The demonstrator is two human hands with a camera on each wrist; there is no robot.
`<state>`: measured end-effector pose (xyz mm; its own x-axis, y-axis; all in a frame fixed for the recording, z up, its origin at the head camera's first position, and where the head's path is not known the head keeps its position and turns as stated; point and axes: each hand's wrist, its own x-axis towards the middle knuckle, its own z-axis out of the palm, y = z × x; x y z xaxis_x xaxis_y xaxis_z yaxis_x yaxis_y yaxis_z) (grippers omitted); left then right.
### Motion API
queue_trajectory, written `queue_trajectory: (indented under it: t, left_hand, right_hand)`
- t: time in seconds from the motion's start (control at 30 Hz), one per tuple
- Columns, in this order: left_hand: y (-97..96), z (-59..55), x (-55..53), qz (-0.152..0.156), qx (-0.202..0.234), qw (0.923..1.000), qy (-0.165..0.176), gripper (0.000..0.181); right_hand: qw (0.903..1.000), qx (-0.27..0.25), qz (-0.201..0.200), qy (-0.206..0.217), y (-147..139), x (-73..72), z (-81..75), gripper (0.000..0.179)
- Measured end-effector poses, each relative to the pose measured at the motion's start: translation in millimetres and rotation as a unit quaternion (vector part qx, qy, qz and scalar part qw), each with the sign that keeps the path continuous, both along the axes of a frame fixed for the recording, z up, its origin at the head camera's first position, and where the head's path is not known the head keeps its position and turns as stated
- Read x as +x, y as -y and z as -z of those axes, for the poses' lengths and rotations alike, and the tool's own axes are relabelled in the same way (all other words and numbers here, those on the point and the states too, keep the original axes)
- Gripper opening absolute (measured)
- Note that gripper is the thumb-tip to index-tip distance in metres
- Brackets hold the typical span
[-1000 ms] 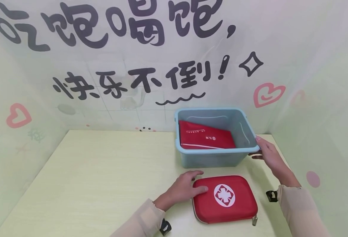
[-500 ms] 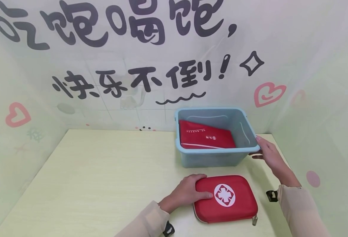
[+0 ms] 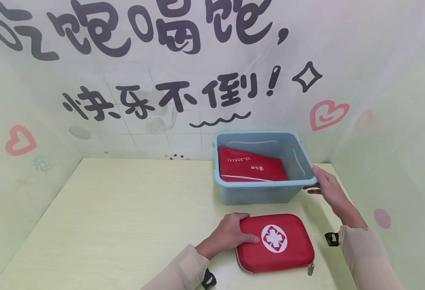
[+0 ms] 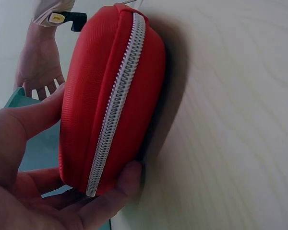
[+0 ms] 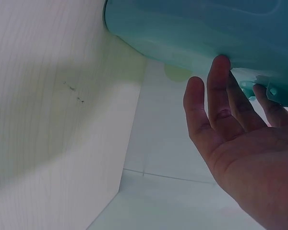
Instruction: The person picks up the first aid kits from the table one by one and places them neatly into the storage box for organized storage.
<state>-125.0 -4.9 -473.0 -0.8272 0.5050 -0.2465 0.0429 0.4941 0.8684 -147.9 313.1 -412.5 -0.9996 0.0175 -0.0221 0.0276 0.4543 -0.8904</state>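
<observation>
A red zippered first-aid case [image 3: 295, 245] with a white cross emblem lies flat near the front of the table. My left hand [image 3: 228, 233] grips its left end, thumb on top and fingers around the edge; the left wrist view shows a fingertip low beside the zipper [image 4: 116, 105]. Behind the case stands a light blue plastic bin [image 3: 257, 195]. My right hand [image 3: 330, 192] holds the bin's front right corner, thumb at the rim. Its other fingers [image 5: 220, 96] are against or close to the outer wall. Inside the bin leans a red pouch [image 3: 252, 167] with white print.
The pale wood-grain table [image 3: 133, 209] extends left of the bin. A printed back wall [image 3: 183, 141] stands close behind the bin, and a side wall [image 3: 397, 181] rises right of my right arm. A zipper pull [image 3: 310, 269] hangs off the case's front right corner.
My left hand has moved slightly right and taken hold of the case's left end, its thumb further over the top. The right hand, bin and pouch have stayed put.
</observation>
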Motion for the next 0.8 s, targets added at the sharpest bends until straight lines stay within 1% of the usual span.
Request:
queue_trajectory:
  t: [0.2,0.3,0.4,0.53,0.8]
  left_hand:
    - [1.6,-5.1,-2.6,0.009,-0.001,0.9999,-0.011,0.074]
    - [2.8,-5.2,-3.2,0.017,0.001,0.9997,-0.018,0.070]
    - [3.8,-4.2,-3.7,0.020,0.011,0.9996,-0.016,0.064]
    - [4.3,-4.1,-3.3,0.017,0.025,0.9994,-0.016,0.057]
    - [5.4,-5.0,-0.8,0.005,0.043,0.9991,0.003,0.054]
  right_hand:
    - [1.0000,0.000,0.001,-0.001,1.1,-0.6,-1.2,0.065]
    - [1.0000,0.001,0.002,-0.003,1.1,-0.5,-1.4,0.065]
    - [1.0000,0.001,0.001,-0.005,0.6,0.1,-1.1,0.064]
    - [1.0000,0.001,0.002,-0.005,-0.1,0.9,-0.2,0.063]
    - [1.0000,0.001,0.002,0.000,0.2,1.2,0.7,0.064]
